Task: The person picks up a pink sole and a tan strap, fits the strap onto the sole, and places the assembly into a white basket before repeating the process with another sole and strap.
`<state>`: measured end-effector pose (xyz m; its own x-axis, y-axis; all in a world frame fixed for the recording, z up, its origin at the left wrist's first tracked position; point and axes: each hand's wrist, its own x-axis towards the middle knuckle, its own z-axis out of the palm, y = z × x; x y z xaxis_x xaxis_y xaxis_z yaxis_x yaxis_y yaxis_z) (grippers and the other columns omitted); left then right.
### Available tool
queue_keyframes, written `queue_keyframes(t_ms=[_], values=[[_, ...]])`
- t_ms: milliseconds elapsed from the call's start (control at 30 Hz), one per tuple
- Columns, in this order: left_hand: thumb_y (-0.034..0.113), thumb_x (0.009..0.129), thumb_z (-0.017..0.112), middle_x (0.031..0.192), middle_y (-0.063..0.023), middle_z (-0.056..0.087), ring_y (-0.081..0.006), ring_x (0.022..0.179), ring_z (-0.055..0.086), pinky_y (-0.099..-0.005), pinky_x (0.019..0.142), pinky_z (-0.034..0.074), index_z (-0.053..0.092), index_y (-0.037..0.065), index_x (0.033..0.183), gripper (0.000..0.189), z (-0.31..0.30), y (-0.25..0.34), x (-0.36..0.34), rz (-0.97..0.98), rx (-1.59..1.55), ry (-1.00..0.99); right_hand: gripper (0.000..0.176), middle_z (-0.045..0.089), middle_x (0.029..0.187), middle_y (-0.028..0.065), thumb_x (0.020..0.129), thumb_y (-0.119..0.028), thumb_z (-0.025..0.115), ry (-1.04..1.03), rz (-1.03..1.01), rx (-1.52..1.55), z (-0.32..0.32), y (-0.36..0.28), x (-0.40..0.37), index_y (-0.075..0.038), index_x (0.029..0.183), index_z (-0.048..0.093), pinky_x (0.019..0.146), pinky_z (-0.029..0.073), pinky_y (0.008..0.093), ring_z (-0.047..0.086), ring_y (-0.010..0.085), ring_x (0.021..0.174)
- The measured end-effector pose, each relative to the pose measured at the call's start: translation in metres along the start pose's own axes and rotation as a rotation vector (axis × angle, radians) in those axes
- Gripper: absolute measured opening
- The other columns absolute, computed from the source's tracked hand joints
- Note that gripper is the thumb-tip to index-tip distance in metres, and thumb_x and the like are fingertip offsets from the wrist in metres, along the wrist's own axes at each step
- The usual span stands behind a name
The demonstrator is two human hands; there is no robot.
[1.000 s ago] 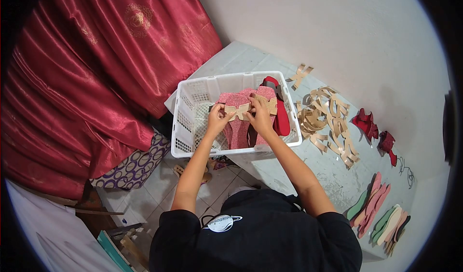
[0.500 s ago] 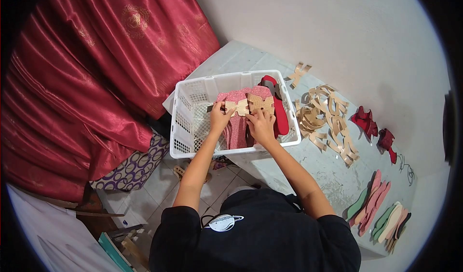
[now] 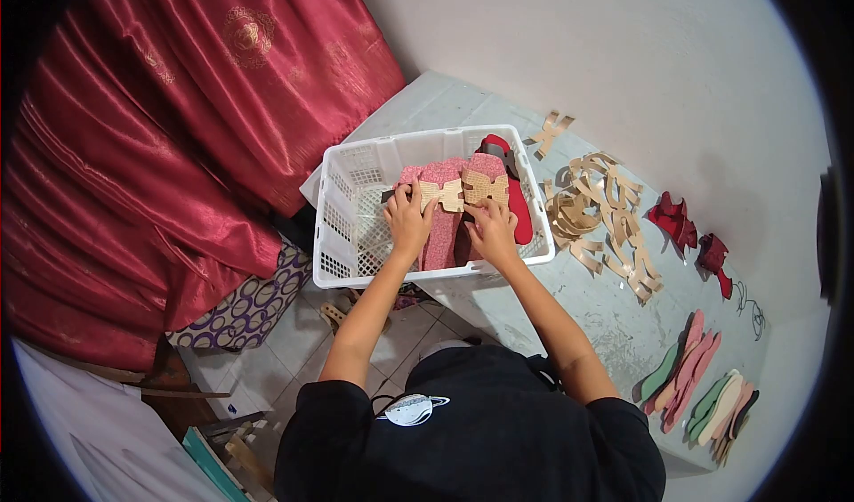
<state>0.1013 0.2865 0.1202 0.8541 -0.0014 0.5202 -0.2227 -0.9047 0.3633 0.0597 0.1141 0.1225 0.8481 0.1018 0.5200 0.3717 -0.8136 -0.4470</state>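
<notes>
Two pink speckled sandal soles lie side by side in a white plastic basket (image 3: 356,283), each crossed by a tan, cut-out strap. My left hand (image 3: 409,223) grips the left end of the pale strap (image 3: 442,196) on the left sandal (image 3: 439,239), thumb on top. At the lower edge of the textured strap (image 3: 486,188) on the right sandal (image 3: 487,161), my right hand (image 3: 492,232) has its fingers bent and touching. Part of the right sandal is hidden beneath that hand. Red soles (image 3: 519,213) rest against the basket's right side.
The basket sits on a grey-covered table (image 3: 534,311). Tan straps (image 3: 614,222) are heaped to its right, with dark red pieces (image 3: 673,224) beyond. Pink and green soles (image 3: 689,373) lie near the table's right end. A red curtain (image 3: 196,128) hangs at left.
My right hand has shifted slightly right, and its fingers have moved lower on the strap. More of the right sandal's pink toe shows. My left hand has shifted slightly along the left strap.
</notes>
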Motion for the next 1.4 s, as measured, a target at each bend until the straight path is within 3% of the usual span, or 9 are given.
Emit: queue_keyframes(t_ms=[367, 700, 1033, 1400], values=[[0.032, 0.083, 0.053, 0.121, -0.0151, 0.037, -0.0328, 0.107, 0.037, -0.0467, 0.089, 0.029, 0.034, 0.003, 0.130, 0.059, -0.009, -0.004, -0.013, 0.024, -0.065, -0.014, 0.038, 0.049, 0.105, 0.0043, 0.072, -0.015, 0.063, -0.032, -0.026, 0.046, -0.003, 0.003, -0.005, -0.018, 0.109, 0.057, 0.086, 0.028, 0.0420, 0.043, 0.0223, 0.101], [0.032, 0.079, 0.056, 0.125, -0.0132, 0.032, -0.0317, 0.113, 0.031, -0.0493, 0.092, 0.022, 0.028, 0.010, 0.135, 0.066, -0.022, 0.027, -0.015, 0.169, 0.033, 0.106, 0.036, 0.049, 0.105, 0.0058, 0.073, -0.014, 0.062, -0.013, -0.014, 0.113, -0.012, 0.004, -0.007, -0.017, 0.108, 0.058, 0.088, 0.027, 0.0419, 0.043, 0.0238, 0.103], [0.033, 0.079, 0.055, 0.125, -0.0113, 0.034, -0.0283, 0.113, 0.030, -0.0464, 0.091, 0.022, 0.034, 0.014, 0.133, 0.061, 0.007, 0.125, -0.009, 0.382, -0.108, 0.073, 0.031, 0.051, 0.107, 0.0063, 0.074, -0.014, 0.060, 0.150, 0.149, 0.030, -0.074, 0.049, -0.032, -0.015, 0.106, 0.059, 0.090, 0.025, 0.0405, 0.044, 0.0236, 0.105], [0.029, 0.078, 0.057, 0.124, -0.0107, 0.034, -0.0265, 0.113, 0.029, -0.0445, 0.090, 0.019, 0.038, 0.013, 0.130, 0.057, 0.070, 0.280, -0.074, 0.780, -0.480, -0.208, 0.026, 0.052, 0.103, 0.0024, 0.077, -0.016, 0.060, 0.504, 0.666, -0.146, -0.177, 0.123, -0.160, -0.017, 0.103, 0.061, 0.086, 0.029, 0.0373, 0.046, 0.0208, 0.101]])
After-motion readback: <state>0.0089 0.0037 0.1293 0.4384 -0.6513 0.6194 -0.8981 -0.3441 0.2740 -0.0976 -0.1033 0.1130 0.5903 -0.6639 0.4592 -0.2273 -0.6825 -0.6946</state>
